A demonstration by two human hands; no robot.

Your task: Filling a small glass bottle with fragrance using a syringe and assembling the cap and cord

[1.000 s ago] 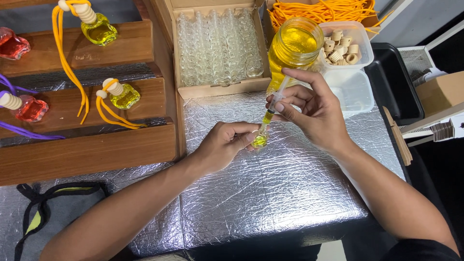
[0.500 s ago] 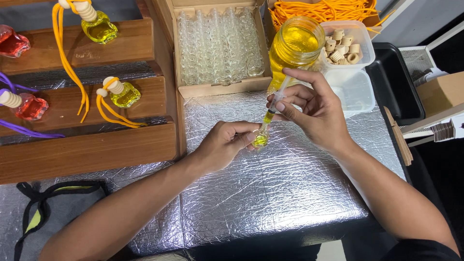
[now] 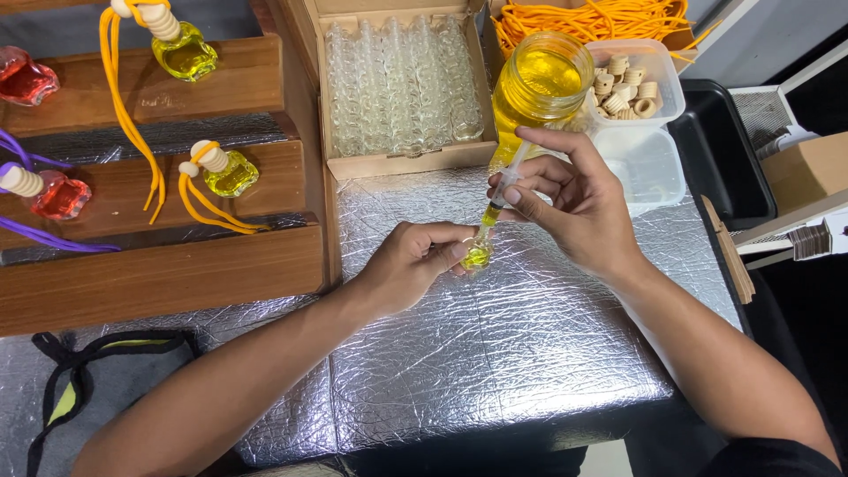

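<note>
My left hand [image 3: 415, 265] grips a small glass bottle [image 3: 477, 257] with yellow liquid in it, resting on the silver foil mat [image 3: 495, 353]. My right hand [image 3: 570, 199] holds a syringe [image 3: 503, 190] with yellow liquid, its tip down in the bottle's mouth and the thumb on the plunger. Just behind my right hand stands a glass jar [image 3: 537, 84] of yellow liquid.
A cardboard box of empty glass bottles [image 3: 402, 84] sits at the back. Wooden steps [image 3: 168, 177] on the left carry filled yellow and red bottles with cords. A clear tub of wooden caps [image 3: 632, 88], orange cords [image 3: 592, 18] and a black tray [image 3: 720, 150] lie right.
The syringe plunger has gone a little further in; both hands stay in place over the small bottle.
</note>
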